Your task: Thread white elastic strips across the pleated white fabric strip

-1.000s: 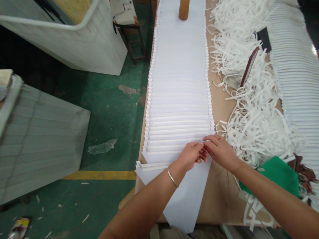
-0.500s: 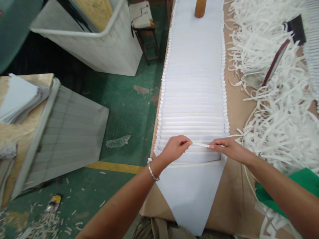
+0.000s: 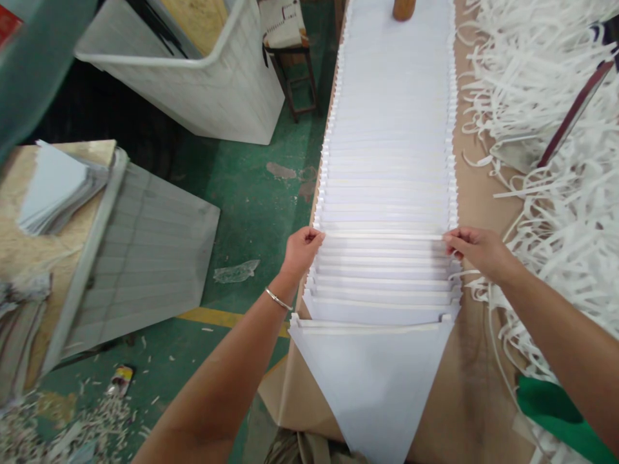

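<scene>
A long row of overlapping white paper sheets (image 3: 391, 148) runs up the brown table (image 3: 476, 193). The nearest sheet (image 3: 374, 380) hangs over the front edge as a white triangle. A thin white strip (image 3: 384, 236) is stretched across the row between my two hands. My left hand (image 3: 302, 248) pinches its left end at the row's left edge, and a metal bangle sits on that wrist. My right hand (image 3: 476, 251) pinches the right end at the row's right edge. Both hands are closed on the strip.
A heap of loose white paper strips (image 3: 546, 129) covers the table to the right, with a dark flat tool (image 3: 573, 116) in it. Green cloth (image 3: 556, 415) lies bottom right. A wooden cylinder (image 3: 403, 9) stands on the row far off. White bins (image 3: 203, 84) and a stool (image 3: 290, 51) stand on the green floor.
My hands have moved apart from the middle of the row to its two edges, drawing the strip out across the full width, a few sheets further up the row.
</scene>
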`<state>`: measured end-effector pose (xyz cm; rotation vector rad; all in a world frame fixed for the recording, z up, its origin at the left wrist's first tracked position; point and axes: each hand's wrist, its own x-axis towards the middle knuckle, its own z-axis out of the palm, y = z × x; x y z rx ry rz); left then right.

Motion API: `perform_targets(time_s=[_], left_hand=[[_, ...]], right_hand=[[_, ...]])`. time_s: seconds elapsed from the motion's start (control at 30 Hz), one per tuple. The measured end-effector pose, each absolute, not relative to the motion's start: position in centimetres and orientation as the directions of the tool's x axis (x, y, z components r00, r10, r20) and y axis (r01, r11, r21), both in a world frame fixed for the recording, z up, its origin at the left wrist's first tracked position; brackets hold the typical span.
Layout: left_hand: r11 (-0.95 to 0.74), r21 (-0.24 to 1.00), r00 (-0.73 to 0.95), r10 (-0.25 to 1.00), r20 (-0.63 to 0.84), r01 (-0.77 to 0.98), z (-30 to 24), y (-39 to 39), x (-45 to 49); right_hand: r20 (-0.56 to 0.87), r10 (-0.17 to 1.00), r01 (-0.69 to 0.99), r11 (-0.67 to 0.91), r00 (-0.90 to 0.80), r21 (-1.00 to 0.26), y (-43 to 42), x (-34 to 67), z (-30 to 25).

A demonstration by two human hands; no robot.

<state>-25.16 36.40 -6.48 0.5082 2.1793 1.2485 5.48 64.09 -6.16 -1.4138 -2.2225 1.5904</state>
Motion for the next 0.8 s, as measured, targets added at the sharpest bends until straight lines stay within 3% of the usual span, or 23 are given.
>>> perform_targets(time_s=[0.23,0.8], left_hand=[[0.577,0.802,-0.811,0.539,-0.229,0.157,-7.6,39.0,-26.4],[0.654,0.732,-0.843,0.491,-0.219,0.191,-9.1,39.9,-26.5]], right_hand=[[-0.362,0.827,0.627,-0.015,-0.430,-0.779,66.1,4.2,-8.2],[-0.193,0.914,0.678,0.112,-0.357,-0.726,65.3,3.3,-9.9]])
